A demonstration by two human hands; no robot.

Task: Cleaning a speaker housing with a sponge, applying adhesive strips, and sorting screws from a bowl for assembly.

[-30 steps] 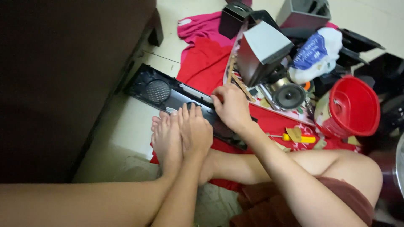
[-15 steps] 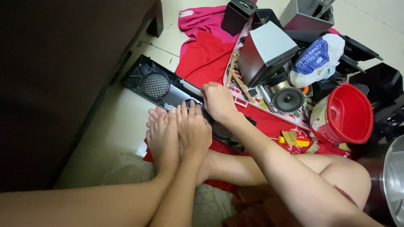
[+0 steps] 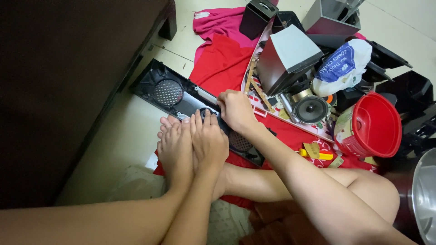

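A long black speaker panel [image 3: 175, 93] with round mesh grilles lies flat on the floor, running from the left under my hands. My left hand [image 3: 209, 143] lies flat, fingers together, pressing on the panel's middle, right beside my bare foot [image 3: 175, 149]. My right hand [image 3: 235, 110] is curled over the panel's far edge, fingers closed on something small that I cannot make out. A second mesh grille [image 3: 240, 141] of the panel shows just right of my left hand.
A dark cabinet [image 3: 59, 81] fills the left. Red and pink cloths [image 3: 222, 59] lie behind the panel. Grey speaker boxes [image 3: 284, 59], a loose speaker cone [image 3: 310, 110], a white plastic bag [image 3: 343, 68], a red bucket [image 3: 374, 127] and a yellow-handled tool [image 3: 315, 155] crowd the right.
The view has drifted a little; my right hand has shifted slightly left along the panel's edge. My left hand stays pressed on the panel.
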